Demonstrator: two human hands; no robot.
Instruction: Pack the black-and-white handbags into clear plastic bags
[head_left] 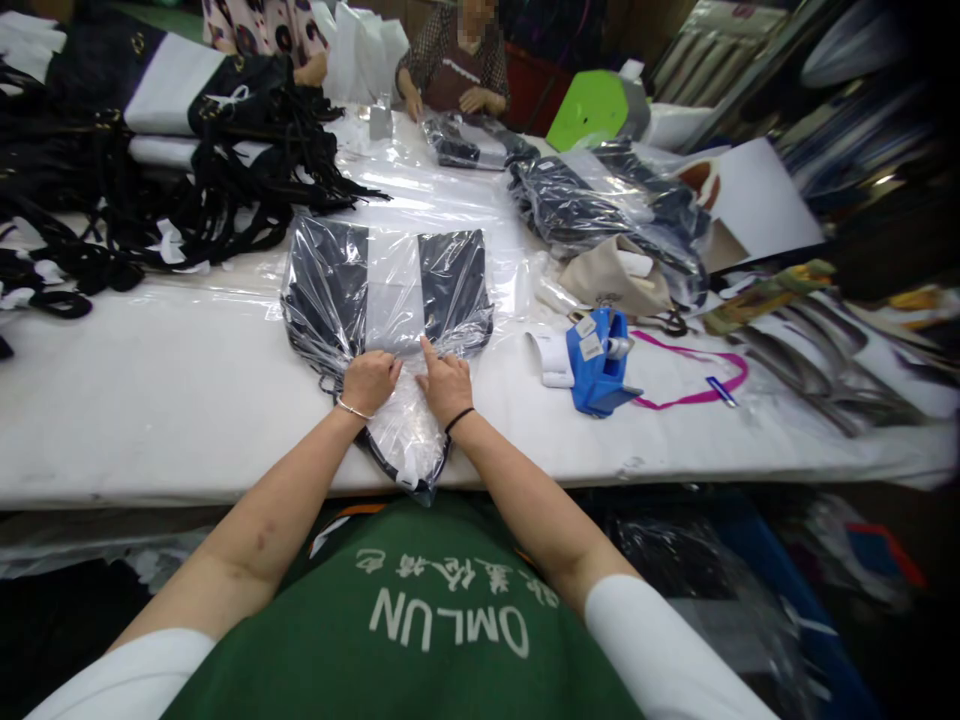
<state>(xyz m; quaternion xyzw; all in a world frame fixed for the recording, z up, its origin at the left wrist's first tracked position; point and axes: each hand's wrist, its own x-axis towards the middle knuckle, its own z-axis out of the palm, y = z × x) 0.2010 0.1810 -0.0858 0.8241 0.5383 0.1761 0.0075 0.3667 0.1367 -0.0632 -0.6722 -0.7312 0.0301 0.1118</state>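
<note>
A black bag with a pale wrap round its middle (394, 285) lies inside a clear plastic bag (322, 330) at the table's front edge. My left hand (371, 382) is closed on the plastic at the bag's lower left. Beside it, my right hand (445, 385) rests on the plastic with its index finger stretched out towards the wrap and the other fingers curled; whether they pinch any film is hidden. A black strap (384, 468) shows through the plastic below my hands.
Black bags with straps (240, 150) are piled on the left. To the right are a blue tape dispenser (600, 362), a pink lanyard (694, 398), a beige pouch (616, 280) and wrapped bags (592, 195). Two people are across the white table (187, 400), one handling a wrapped bag (476, 140).
</note>
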